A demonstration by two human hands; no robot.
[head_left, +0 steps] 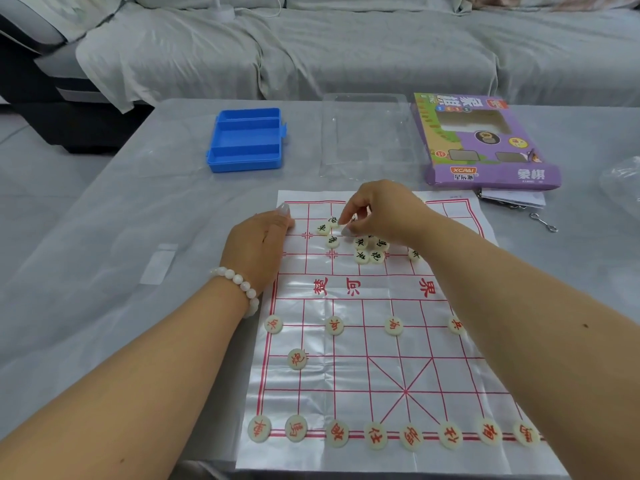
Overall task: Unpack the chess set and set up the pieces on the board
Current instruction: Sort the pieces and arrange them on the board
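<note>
A shiny plastic chess board (pixel 346 375) with red lines lies on the table in front of me. Red-lettered pieces (pixel 375 435) stand in a row along its near edge, with more (pixel 334 324) on the lines above. Several black-lettered pieces (pixel 362 256) lie in a loose cluster on the far half. My right hand (pixel 384 211) hovers over that cluster, thumb and fingertips pinching one black piece. My left hand (pixel 258 244), with a bead bracelet on its wrist, rests on the board's far left edge. Its thumb points up and its fingers are hidden.
An empty blue plastic case (pixel 246 140) sits beyond the board on the left. A clear plastic tray (pixel 367 133) and the purple chess box (pixel 485 140) lie to its right, with papers and a metal hook (pixel 543 221) nearby. A covered sofa (pixel 346 46) stands behind the table.
</note>
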